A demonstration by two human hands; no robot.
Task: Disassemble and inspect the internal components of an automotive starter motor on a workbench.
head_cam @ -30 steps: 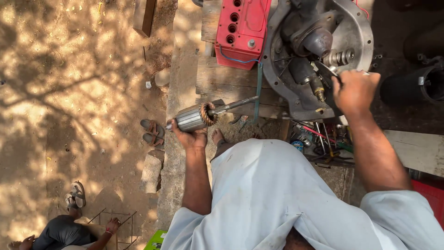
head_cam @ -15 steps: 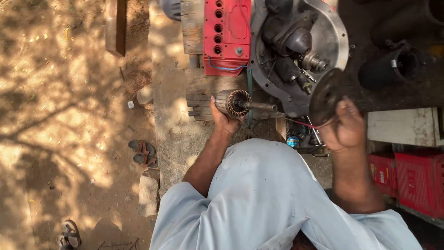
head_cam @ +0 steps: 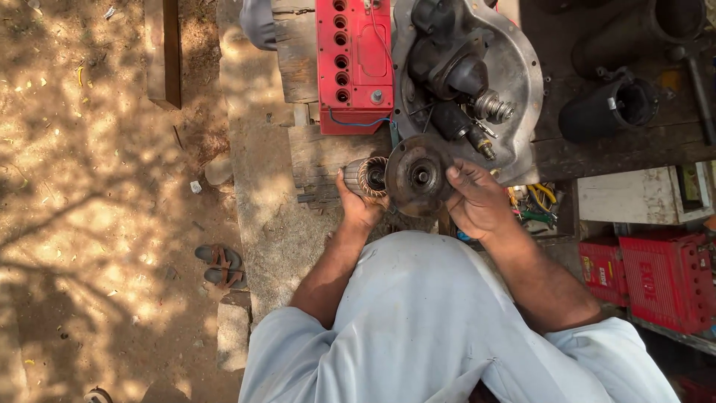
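My left hand [head_cam: 359,207] grips a starter motor armature [head_cam: 365,175], a steel core with a copper commutator end, held level above the wooden bench [head_cam: 313,153]. My right hand [head_cam: 477,201] holds a round dark metal end plate [head_cam: 418,175] with a centre hole, pressed up against the armature's commutator end. Just beyond the hands lies a grey bell-shaped metal housing [head_cam: 514,75] carrying a black starter body and a small pinion gear [head_cam: 494,107].
A red battery [head_cam: 354,63] lies on the bench left of the housing. Black cylindrical casings [head_cam: 608,112] sit at the right. Red battery cases [head_cam: 656,276] and coloured wires [head_cam: 533,201] are below right. Sandals [head_cam: 218,266] lie on the dirt ground at left.
My left hand brought the armature rightward toward the middle. My right hand came down from the housing with the round end plate and met the armature's end.
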